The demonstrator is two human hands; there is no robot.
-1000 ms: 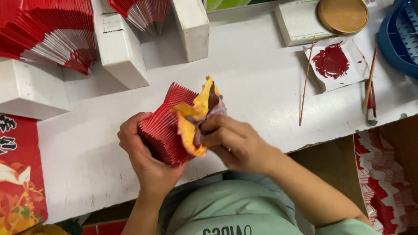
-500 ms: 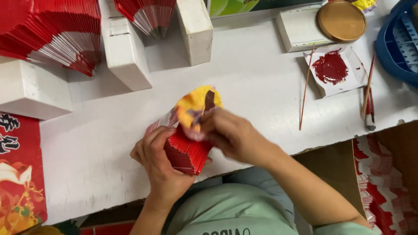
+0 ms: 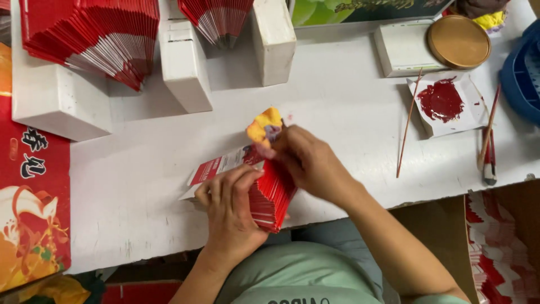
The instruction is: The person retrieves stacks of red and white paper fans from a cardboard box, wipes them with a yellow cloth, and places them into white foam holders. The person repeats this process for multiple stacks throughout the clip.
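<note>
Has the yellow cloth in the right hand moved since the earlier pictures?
Yes. The yellow cloth in the right hand has gone up and away from the person, closer to the white block.

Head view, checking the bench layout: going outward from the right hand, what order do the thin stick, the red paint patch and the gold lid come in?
From the right hand:
1. Thin stick, lying just right of the hand on the table.
2. Red paint patch, on white paper further right.
3. Gold lid, on a white box at the table's far right.
</note>
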